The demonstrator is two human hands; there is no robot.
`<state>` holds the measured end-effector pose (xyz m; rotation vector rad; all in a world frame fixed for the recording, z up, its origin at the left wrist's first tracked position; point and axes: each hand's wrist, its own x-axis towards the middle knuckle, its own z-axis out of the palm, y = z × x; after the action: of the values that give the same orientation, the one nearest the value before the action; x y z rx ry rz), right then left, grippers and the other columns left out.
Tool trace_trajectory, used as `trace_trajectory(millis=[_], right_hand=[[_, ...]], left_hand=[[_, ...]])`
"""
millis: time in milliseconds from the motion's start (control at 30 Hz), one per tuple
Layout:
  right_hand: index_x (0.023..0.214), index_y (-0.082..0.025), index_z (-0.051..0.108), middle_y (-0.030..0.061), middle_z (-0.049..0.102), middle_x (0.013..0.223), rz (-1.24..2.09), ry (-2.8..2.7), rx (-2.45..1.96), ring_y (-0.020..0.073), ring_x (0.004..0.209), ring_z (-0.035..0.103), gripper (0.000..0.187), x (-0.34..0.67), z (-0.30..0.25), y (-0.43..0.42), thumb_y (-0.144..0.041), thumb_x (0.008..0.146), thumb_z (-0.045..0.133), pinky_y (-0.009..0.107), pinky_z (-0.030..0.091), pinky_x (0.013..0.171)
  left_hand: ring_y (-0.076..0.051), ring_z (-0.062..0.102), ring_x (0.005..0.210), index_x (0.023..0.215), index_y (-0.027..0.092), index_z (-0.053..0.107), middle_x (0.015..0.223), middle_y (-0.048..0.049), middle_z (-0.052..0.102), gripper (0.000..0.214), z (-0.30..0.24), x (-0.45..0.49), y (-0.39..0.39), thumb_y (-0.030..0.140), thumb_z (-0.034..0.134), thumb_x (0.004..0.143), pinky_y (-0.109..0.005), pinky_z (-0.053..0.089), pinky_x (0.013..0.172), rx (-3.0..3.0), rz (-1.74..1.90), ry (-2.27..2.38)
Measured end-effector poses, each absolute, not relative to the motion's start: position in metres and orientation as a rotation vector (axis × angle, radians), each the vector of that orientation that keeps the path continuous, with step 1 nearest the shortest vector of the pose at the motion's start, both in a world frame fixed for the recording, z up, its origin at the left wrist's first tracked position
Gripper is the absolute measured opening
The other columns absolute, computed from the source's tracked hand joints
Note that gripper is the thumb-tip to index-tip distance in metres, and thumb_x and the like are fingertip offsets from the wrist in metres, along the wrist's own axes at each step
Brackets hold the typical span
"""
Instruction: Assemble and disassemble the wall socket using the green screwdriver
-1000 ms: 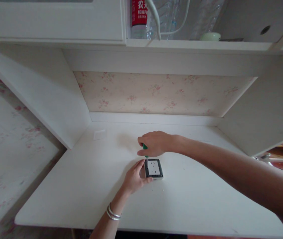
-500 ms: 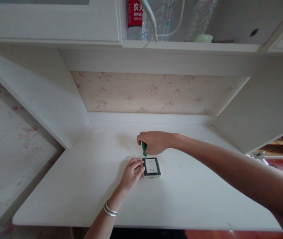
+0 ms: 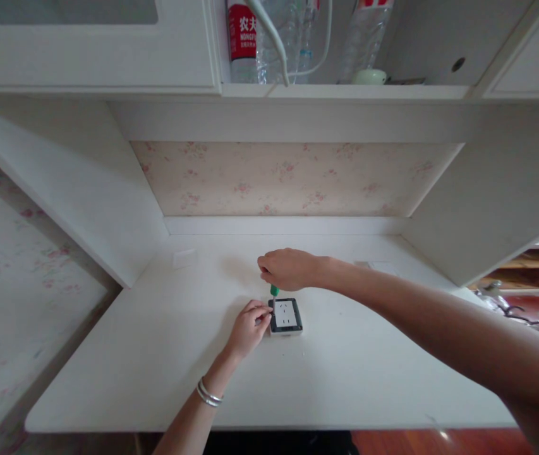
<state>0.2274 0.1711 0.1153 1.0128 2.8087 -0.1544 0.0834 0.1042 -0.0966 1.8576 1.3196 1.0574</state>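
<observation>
A wall socket point(image 3: 285, 315) with a white face and a dark frame lies face up on the white desk. My right hand point(image 3: 288, 268) is wrapped round the green handle of a screwdriver point(image 3: 275, 291), which stands upright with its shaft down at the socket's left edge. My left hand point(image 3: 249, 328) rests beside that edge, thumb and fingertips pinched together close to the screwdriver's tip. What lies between those fingertips is too small to make out. Most of the green handle is hidden inside my right fist.
Above the white desk point(image 3: 155, 366) hangs a cabinet shelf point(image 3: 345, 92) with plastic bottles point(image 3: 278, 44), a white cable point(image 3: 272, 35) and a pale green round object point(image 3: 369, 77). White side panels stand left and right. A clear flat piece point(image 3: 184, 258) lies at the back left.
My right hand has turned over the screwdriver, and less of the green handle shows. My left finger and thumb are closer together. The whole view has shifted slightly.
</observation>
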Motion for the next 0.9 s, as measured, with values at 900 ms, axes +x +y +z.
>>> trace_trajectory(millis=[900], right_hand=[[0.089, -0.019, 0.062, 0.0050, 0.063, 0.102, -0.259, 2.969, 0.905, 0.0180, 0.085, 0.059, 0.018, 0.264, 0.118, 0.161, -0.012, 0.077, 0.051, 0.027, 0.040, 0.070]], left_hand=[[-0.013, 0.063, 0.080, 0.090, 0.023, 0.071, 0.096, -0.0020, 0.065, 0.019, -0.074, 0.084, 0.117, 0.028, 0.052, 0.086, -0.024, 0.051, 0.080, 2.153, 0.738, 1.367]])
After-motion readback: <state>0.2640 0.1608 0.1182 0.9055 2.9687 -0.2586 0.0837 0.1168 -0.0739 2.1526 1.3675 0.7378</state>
